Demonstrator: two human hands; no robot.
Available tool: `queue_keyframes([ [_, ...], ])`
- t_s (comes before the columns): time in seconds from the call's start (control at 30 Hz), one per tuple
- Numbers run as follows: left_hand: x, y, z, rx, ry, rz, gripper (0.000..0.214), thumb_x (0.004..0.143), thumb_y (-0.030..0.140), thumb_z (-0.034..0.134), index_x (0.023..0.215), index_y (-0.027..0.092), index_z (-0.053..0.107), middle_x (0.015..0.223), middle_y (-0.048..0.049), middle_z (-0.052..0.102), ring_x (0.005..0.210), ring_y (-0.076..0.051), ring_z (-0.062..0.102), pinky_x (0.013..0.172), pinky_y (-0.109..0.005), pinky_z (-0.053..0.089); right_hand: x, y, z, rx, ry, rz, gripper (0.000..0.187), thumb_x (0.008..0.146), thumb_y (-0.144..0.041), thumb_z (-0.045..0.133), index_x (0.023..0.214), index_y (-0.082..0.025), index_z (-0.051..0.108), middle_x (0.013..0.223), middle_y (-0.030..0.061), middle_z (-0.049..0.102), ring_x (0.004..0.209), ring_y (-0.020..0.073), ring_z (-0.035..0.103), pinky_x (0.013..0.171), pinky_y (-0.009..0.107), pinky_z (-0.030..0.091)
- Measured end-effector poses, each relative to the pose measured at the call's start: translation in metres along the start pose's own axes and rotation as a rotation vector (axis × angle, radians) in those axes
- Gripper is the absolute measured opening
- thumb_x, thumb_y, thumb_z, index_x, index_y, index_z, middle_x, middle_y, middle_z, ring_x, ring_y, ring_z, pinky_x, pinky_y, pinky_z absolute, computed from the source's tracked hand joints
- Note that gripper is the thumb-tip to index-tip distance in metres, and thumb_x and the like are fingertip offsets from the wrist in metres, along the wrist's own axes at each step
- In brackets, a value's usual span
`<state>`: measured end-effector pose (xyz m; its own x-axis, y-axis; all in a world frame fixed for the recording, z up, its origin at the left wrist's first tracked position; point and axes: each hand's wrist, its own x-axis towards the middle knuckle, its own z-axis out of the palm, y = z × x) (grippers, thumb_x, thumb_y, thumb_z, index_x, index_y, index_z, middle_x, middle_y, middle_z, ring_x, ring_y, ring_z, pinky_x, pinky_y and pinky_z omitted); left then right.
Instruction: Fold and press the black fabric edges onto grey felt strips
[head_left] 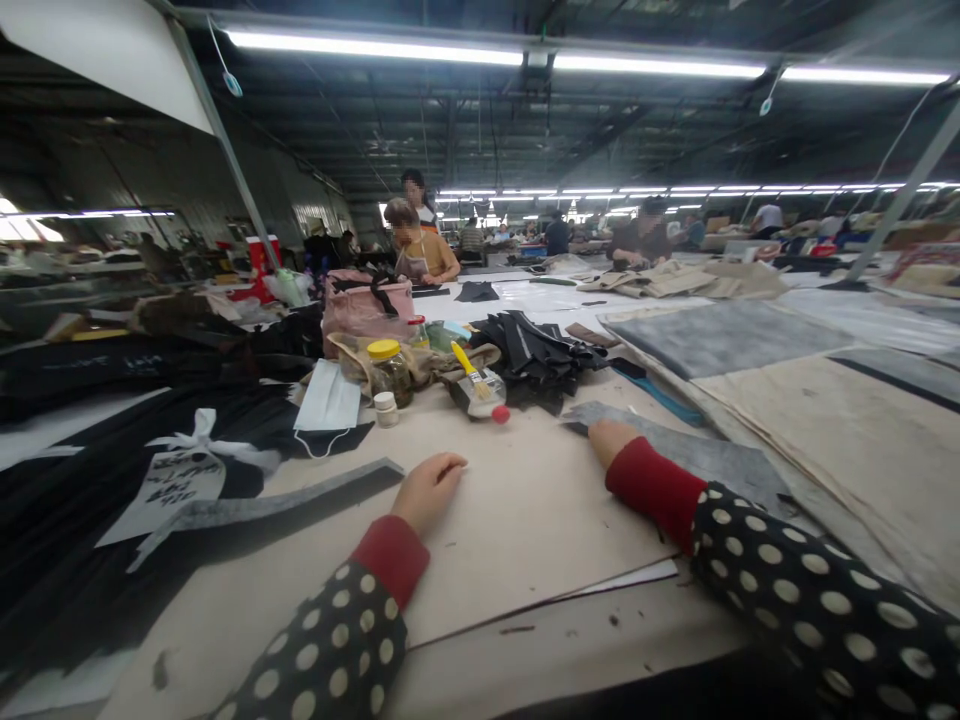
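My left hand (429, 487) rests on a beige cardboard sheet (517, 520) with its fingers curled in loosely and nothing visible in them. My right hand (609, 440) lies at the near edge of a grey felt piece (697, 455); its fingers are mostly hidden, tucked at or under the felt. Both sleeves are black with cream dots and red cuffs. A long grey felt strip (285, 503) lies left of my left hand. Beyond the hands lie a yellow-handled brush (475, 380) with a red knob and a jar with a yellow lid (390, 370).
A face mask (328, 400), a small white pot (385, 408) and a pile of black cut pieces (536, 355) lie at mid table. Black fabric with a tagged white ribbon (187, 455) covers the left. Grey and beige sheets (825, 400) spread right. Other people work at the far end.
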<state>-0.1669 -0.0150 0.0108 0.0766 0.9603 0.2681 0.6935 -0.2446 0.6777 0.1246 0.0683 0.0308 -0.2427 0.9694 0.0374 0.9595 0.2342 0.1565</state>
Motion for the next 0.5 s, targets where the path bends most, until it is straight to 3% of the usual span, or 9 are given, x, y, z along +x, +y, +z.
queue_keyframes([
  [0.13, -0.005, 0.006, 0.0, 0.121, -0.001, 0.108, 0.022, 0.079, 0.025, 0.039, 0.087, 0.018, 0.059, 0.089, -0.0051, 0.06, 0.087, -0.018, 0.053, 0.081, -0.031, 0.041, -0.017, 0.008, 0.004, 0.018, 0.052, -0.028, 0.031, 0.081, -0.012, 0.03, 0.086, -0.013, 0.061, 0.09, 0.0148, 0.058, 0.083, 0.0248, 0.055, 0.066, 0.034, 0.041],
  [0.23, -0.007, 0.022, 0.013, 0.203, -0.046, 0.262, 0.024, 0.082, 0.022, 0.036, 0.09, 0.017, 0.058, 0.09, -0.0064, 0.059, 0.088, -0.017, 0.052, 0.082, -0.031, 0.041, -0.035, 0.008, 0.009, 0.041, 0.091, -0.097, 0.029, 0.083, -0.02, 0.031, 0.083, -0.015, 0.059, 0.086, 0.0118, 0.058, 0.079, 0.0224, 0.055, 0.066, 0.033, 0.04],
  [0.4, 0.009, 0.074, 0.068, 0.267, -0.222, 0.595, 0.029, 0.082, 0.021, 0.038, 0.106, 0.016, 0.051, 0.109, -0.0083, 0.054, 0.101, -0.017, 0.047, 0.092, -0.031, 0.036, -0.046, 0.003, 0.011, 0.061, 0.123, -0.106, 0.029, 0.083, -0.019, 0.03, 0.083, -0.015, 0.058, 0.086, 0.0118, 0.058, 0.082, 0.0234, 0.053, 0.068, 0.033, 0.039],
  [0.5, 0.03, 0.1, 0.103, 0.327, -0.204, 0.648, 0.029, 0.081, 0.021, 0.038, 0.106, 0.013, 0.05, 0.11, -0.0102, 0.053, 0.103, -0.019, 0.045, 0.092, -0.033, 0.035, -0.046, 0.004, 0.011, 0.101, 0.141, -0.072, 0.029, 0.083, -0.02, 0.029, 0.084, -0.014, 0.058, 0.088, 0.0108, 0.058, 0.083, 0.0218, 0.054, 0.07, 0.032, 0.038],
])
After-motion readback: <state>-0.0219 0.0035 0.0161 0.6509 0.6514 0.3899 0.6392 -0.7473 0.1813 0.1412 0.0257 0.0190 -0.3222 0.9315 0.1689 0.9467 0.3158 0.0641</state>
